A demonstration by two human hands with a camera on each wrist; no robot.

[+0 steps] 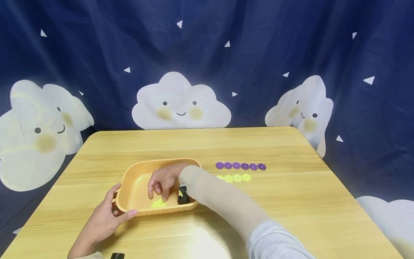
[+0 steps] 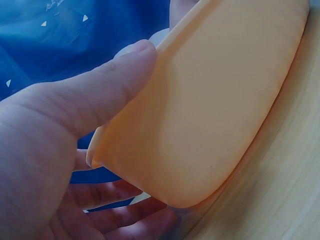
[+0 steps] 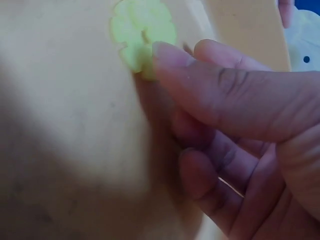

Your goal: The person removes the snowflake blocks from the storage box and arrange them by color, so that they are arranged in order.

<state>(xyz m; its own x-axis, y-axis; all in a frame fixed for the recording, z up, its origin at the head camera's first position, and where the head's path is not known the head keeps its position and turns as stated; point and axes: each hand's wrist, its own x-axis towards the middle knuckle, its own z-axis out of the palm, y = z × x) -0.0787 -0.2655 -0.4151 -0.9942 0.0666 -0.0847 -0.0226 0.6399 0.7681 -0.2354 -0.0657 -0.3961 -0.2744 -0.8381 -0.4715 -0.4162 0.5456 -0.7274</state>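
Note:
An orange tray with raised walls stands on the table, left of its middle. My left hand grips its left end, with the thumb against the outer wall and other fingers around the end. Inside the tray, my right hand reaches down with loosely bent fingers. Yellow flower-shaped discs lie by the tray's front wall under that hand. Seen from the right wrist, the thumb tip is right at the edge of the yellow discs, and the index finger stands apart from them.
To the tray's right, a row of several purple flower discs lies on the wooden table. A shorter row of yellow discs lies in front of it, partly behind the right sleeve. A dark blue curtain hangs behind the table.

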